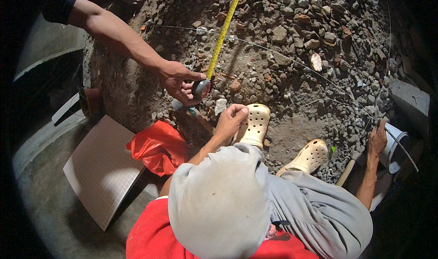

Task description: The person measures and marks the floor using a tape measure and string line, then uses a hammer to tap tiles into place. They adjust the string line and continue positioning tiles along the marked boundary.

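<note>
My left hand (pixel 230 122) reaches out past my grey-trousered left knee (pixel 218 204). Its thumb and fingertips are pinched beside the toe of my cream clog (pixel 256 122); whatever they hold, if anything, is too small to make out. Off to the right, my right hand (pixel 377 140) is closed around a thin rod (pixel 401 150) that slants down to the right. A pale string (pixel 292 58) crosses the rubble and runs to near that hand. Just ahead of my left hand, a co-worker's hand (pixel 179 82) grips a tape measure (pixel 200 88), its yellow blade (pixel 223 33) pulled out away from me.
Loose stones and soil (pixel 301 26) cover the ground ahead. A red plastic bag (pixel 159 147) and a tiled panel (pixel 102 172) lie at left. On the right are a white bucket (pixel 393 145), a wooden handle (pixel 347 170) and a concrete block (pixel 410 96). A tool handle (pixel 200 120) lies near my left hand.
</note>
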`<state>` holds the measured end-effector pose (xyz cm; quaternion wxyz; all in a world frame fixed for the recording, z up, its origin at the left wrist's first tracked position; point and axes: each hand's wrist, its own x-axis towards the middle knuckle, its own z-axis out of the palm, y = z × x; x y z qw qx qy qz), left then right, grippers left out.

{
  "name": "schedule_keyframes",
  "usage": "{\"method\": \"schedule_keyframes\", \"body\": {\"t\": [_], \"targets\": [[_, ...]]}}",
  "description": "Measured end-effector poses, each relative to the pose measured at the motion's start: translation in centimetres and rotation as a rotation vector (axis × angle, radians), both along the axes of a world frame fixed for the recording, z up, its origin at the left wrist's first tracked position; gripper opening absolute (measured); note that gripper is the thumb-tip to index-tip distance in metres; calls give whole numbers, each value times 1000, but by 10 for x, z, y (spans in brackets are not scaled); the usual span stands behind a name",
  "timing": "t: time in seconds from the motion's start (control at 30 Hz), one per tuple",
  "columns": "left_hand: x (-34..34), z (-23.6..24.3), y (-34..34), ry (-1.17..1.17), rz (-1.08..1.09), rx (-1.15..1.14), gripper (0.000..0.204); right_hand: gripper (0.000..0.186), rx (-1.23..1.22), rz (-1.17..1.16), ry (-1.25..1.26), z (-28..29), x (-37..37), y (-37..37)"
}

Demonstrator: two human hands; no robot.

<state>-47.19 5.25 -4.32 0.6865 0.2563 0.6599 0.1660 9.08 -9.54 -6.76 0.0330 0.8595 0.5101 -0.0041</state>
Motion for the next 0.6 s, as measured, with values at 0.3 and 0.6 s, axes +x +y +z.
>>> {"method": "schedule_keyframes", "body": {"t": [0.3, 0.6], "targets": [[-6, -10, -3, -33, -30, 7, 23, 35, 20, -103, 20, 3, -7, 0], [-1, -2, 0, 5, -21, 3, 23, 37, 24, -93, 23, -5, 0, -3]]}}
